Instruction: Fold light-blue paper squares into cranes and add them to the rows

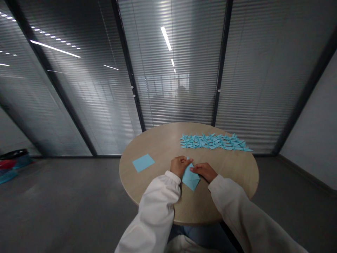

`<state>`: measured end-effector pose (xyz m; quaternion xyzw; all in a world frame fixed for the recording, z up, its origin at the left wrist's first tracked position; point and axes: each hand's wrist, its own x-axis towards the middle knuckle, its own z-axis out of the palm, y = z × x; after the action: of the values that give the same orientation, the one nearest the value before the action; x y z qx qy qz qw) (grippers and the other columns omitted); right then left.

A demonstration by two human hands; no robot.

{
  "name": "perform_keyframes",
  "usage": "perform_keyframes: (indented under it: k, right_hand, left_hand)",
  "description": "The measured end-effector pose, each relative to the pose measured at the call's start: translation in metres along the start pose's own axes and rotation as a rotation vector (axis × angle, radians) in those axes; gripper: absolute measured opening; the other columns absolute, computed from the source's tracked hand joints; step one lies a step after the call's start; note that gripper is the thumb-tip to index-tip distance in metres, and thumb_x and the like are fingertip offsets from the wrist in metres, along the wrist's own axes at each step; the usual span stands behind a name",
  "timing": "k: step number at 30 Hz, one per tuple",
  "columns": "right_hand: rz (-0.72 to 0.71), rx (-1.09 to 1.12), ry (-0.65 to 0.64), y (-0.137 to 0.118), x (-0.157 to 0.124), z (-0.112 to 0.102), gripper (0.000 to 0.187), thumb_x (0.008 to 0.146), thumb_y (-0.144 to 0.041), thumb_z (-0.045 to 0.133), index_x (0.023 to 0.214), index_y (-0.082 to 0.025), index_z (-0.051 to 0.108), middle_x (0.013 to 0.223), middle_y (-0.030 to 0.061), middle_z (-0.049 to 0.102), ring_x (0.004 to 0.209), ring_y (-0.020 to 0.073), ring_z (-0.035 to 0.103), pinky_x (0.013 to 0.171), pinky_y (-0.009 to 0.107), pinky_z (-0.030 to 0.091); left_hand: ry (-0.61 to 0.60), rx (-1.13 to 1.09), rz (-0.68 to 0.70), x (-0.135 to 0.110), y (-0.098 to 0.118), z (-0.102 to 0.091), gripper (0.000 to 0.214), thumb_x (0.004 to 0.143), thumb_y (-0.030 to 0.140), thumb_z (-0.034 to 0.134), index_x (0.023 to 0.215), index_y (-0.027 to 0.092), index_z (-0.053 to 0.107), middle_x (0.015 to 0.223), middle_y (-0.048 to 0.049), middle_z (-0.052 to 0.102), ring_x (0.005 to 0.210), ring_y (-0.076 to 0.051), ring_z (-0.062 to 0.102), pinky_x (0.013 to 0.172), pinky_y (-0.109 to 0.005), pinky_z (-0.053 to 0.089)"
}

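Observation:
A partly folded light-blue sheet of origami paper (pixel 191 180) lies on the round wooden table in front of me, one pointed end away from me and creases across its near part. My left hand (pixel 180 165) pinches the far tip of it between thumb and fingers. From the other side, my right hand (pixel 204 170) grips the paper's right edge, its thumb lying on top. The fingers beneath the paper are hidden. Beyond my hands, rows of folded blue paper cranes (pixel 210 141) stand close together. A flat blue paper (pixel 143 162) rests to the left.
The round table (pixel 163 140) has a light wood top and stands near a glass wall with blinds (pixel 176 102). Far left on the grey floor (pixel 65 200) are dark, red and blue bags or bundles (pixel 14 163), blurred at the edge of view.

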<state>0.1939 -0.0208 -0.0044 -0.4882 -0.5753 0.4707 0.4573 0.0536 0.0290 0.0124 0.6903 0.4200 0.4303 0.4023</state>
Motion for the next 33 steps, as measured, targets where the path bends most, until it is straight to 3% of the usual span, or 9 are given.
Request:
perform_keyframes:
  k: [5, 8, 19, 27, 33]
  right_hand:
    - [0.019, 0.059, 0.033, -0.001, -0.001, 0.0, 0.039, 0.052, -0.05, 0.066, 0.058, -0.012, 0.062, 0.05, -0.002, 0.053, 0.051, 0.0114, 0.045, 0.052, 0.024, 0.033]
    - [0.012, 0.052, 0.008, -0.003, -0.001, 0.001, 0.04, 0.055, -0.051, 0.064, 0.059, -0.011, 0.062, 0.052, -0.0014, 0.053, 0.053, 0.0116, 0.046, 0.052, 0.024, 0.033]
    - [-0.113, -0.08, 0.018, 0.003, 0.001, 0.0, 0.045, 0.062, -0.056, 0.055, 0.051, -0.012, 0.056, 0.047, -0.0038, 0.044, 0.047, 0.0091, 0.039, 0.047, 0.022, 0.03]
    - [-0.141, -0.069, -0.014, 0.005, 0.004, -0.001, 0.042, 0.066, -0.053, 0.053, 0.061, -0.012, 0.062, 0.053, -0.0013, 0.052, 0.052, 0.0117, 0.045, 0.053, 0.024, 0.036]
    - [-0.224, -0.221, 0.07, 0.009, 0.005, -0.001, 0.041, 0.069, -0.05, 0.051, 0.052, -0.013, 0.057, 0.046, -0.004, 0.044, 0.045, 0.0085, 0.037, 0.045, 0.021, 0.029]
  left_hand:
    - [-0.13, -0.202, -0.062, -0.001, -0.002, 0.003, 0.032, 0.049, 0.041, 0.068, 0.06, 0.012, 0.061, 0.05, 0.0007, 0.056, 0.039, -0.007, 0.042, 0.038, -0.017, 0.029]
    - [-0.121, -0.22, -0.055, -0.001, -0.002, 0.002, 0.029, 0.051, 0.039, 0.067, 0.06, 0.013, 0.061, 0.049, 0.0013, 0.055, 0.039, -0.007, 0.043, 0.038, -0.017, 0.029]
    - [-0.064, 0.056, 0.067, 0.001, -0.006, 0.002, 0.027, 0.058, 0.039, 0.061, 0.06, 0.012, 0.058, 0.046, 0.0054, 0.043, 0.041, -0.005, 0.033, 0.039, -0.017, 0.021]
    - [0.021, 0.198, 0.138, 0.002, -0.001, -0.001, 0.025, 0.064, 0.038, 0.055, 0.057, 0.014, 0.05, 0.048, 0.0075, 0.032, 0.047, -0.006, 0.03, 0.046, -0.018, 0.023]
    - [0.013, 0.226, 0.154, 0.002, -0.004, 0.0, 0.024, 0.068, 0.038, 0.052, 0.062, 0.016, 0.051, 0.051, 0.0064, 0.038, 0.05, -0.008, 0.035, 0.049, -0.019, 0.025]
